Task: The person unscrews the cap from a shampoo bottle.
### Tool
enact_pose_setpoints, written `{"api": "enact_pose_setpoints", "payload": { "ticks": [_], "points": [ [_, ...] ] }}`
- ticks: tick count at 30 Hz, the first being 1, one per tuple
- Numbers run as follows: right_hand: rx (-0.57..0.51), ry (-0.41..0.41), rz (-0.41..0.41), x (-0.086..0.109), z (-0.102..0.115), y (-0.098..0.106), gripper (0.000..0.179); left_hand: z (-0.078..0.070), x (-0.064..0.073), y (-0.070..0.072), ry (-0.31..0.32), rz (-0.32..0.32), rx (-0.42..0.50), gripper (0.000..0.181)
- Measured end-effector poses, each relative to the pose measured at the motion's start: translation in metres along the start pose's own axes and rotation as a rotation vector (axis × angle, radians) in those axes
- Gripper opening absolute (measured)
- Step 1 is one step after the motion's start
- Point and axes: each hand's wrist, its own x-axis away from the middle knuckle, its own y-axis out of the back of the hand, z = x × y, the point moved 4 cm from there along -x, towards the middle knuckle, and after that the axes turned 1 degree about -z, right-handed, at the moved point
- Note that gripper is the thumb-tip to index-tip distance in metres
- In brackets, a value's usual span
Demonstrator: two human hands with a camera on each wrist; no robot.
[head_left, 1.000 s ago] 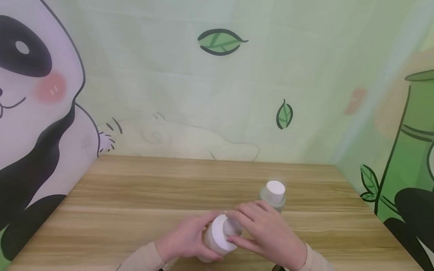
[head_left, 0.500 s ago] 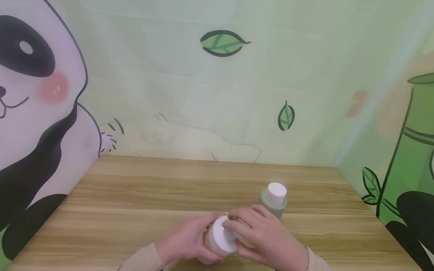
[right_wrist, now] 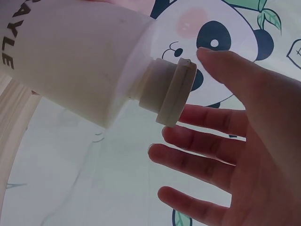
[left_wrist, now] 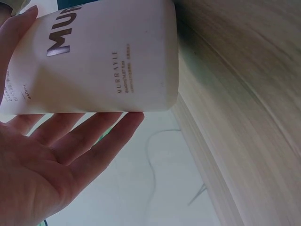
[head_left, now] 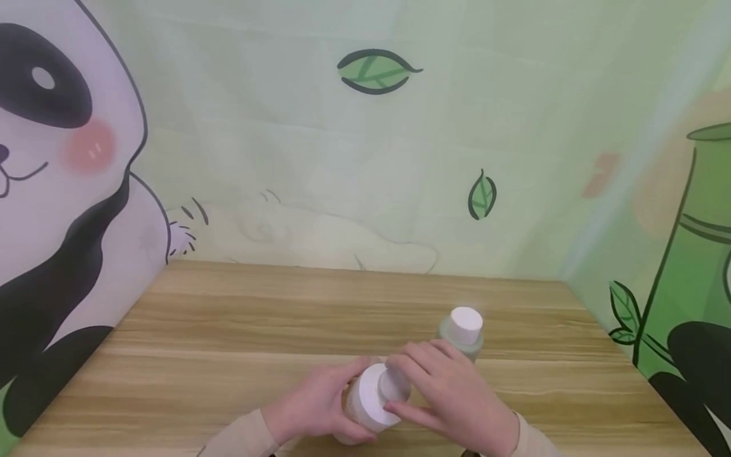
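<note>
My left hand [head_left: 311, 400] grips a white bottle [left_wrist: 108, 61] with dark "MUR..." lettering, thumb on one side and fingers on the other. The bottle leans toward the right hand, its base close over the table in the left wrist view. A white cap [right_wrist: 170, 92] sits on its narrow neck. My right hand [head_left: 451, 397] is around this cap, thumb and fingers spread. The right wrist view shows its thumb tip [right_wrist: 207, 55] a little apart from the cap, with the fingertips right at the cap's edge.
Behind the right hand stands a second bottle [head_left: 461, 346], pale green with a white cap, partly hidden by that hand. The wood-grain table [head_left: 257, 304] ends at a light green backdrop [head_left: 285, 127] printed with a panda and leaves.
Half a second ago the right fingers were closed over the cap; now they are spread wider and more of it shows. The left hand and bottle stay nearly in place.
</note>
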Motion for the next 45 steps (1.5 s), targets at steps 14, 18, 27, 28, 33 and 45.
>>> {"api": "enact_pose_setpoints", "payload": {
  "ticks": [14,18,27,28,33,45],
  "points": [
    [-0.059,0.092,0.004,-0.0015,0.0025,0.0037,0.052,-0.0001,0.0003,0.0014,0.038,0.008,0.012,0.077],
    [-0.036,0.041,0.011,-0.0009,0.0,0.0027,0.047,-0.0007,0.0003,0.0009,0.02,0.0,0.001,0.077],
    [0.011,0.021,0.0,0.0006,-0.0004,0.0032,0.039,-0.0009,0.0,0.0005,0.027,0.012,0.018,0.075],
    [0.005,0.03,0.003,0.0006,0.0,0.0033,0.04,-0.0007,0.0,0.0005,0.033,0.014,0.023,0.076],
    [-0.037,0.066,0.019,0.0,0.0018,0.0041,0.048,-0.0002,0.0006,0.0005,0.054,0.017,0.041,0.077],
    [-0.007,0.002,0.016,0.0008,-0.0011,0.0027,0.052,-0.0011,0.0004,0.0005,0.04,0.021,0.03,0.079]
  ]
}}
